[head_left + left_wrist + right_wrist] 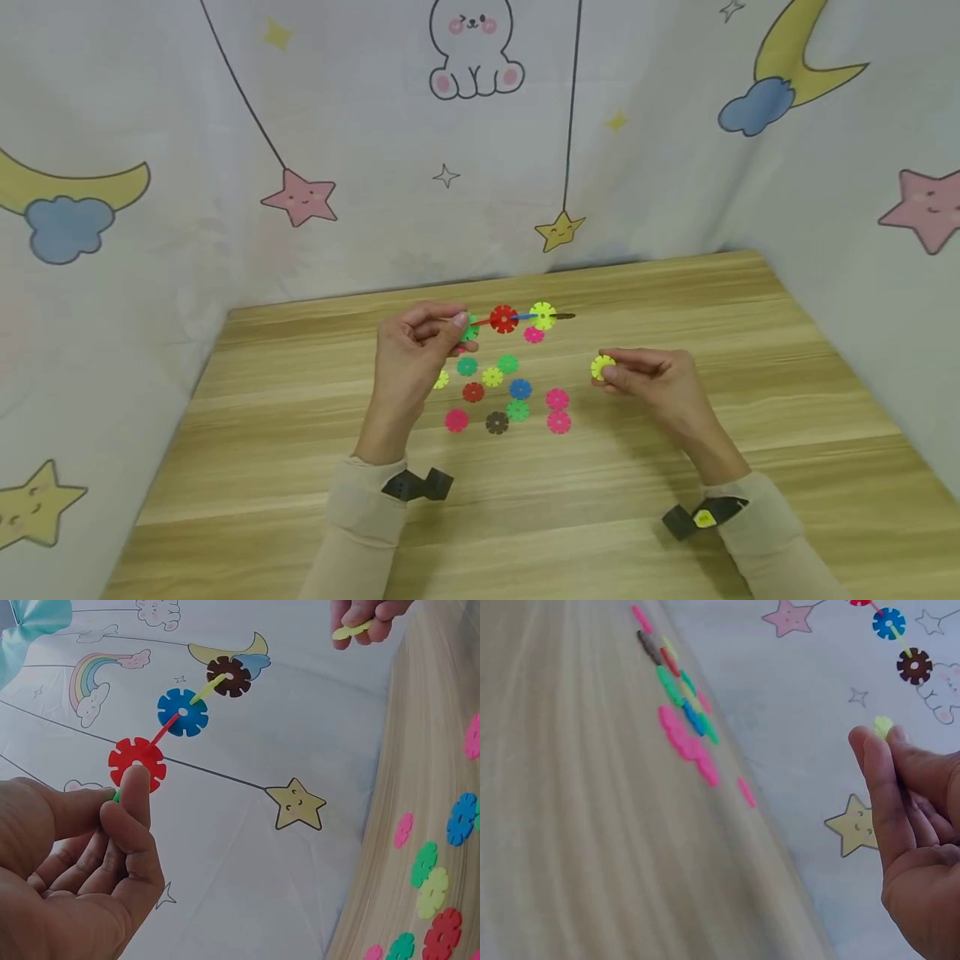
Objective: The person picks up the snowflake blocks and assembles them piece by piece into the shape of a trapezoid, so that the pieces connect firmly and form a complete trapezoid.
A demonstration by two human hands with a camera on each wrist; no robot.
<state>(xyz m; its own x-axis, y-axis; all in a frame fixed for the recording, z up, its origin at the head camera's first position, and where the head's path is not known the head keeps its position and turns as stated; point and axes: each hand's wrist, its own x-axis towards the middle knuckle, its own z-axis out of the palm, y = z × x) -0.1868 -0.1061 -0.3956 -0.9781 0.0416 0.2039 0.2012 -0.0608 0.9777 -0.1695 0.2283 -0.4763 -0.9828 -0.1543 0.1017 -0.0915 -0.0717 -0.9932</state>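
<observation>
My left hand (412, 350) pinches the green end of a chain of slotted plastic discs (504, 319). Past the green disc the chain runs through two red discs, a blue disc (183, 712), a yellow disc (543, 316) and a brown disc (229, 676) at its far end. Neighbouring discs are slotted together crosswise, and the whole chain is held up above the table. To the right, my right hand (660, 379) pinches a loose yellow disc (602, 367) between thumb and fingers, apart from the chain. In the right wrist view only a bit of this disc (883, 726) shows above the fingertips.
On the wooden table (750, 358) lie several loose discs, among them a blue disc (521, 389), a dark brown disc (497, 422) and two touching pink discs (558, 400). A printed cloth (390, 125) hangs behind the table and along its sides.
</observation>
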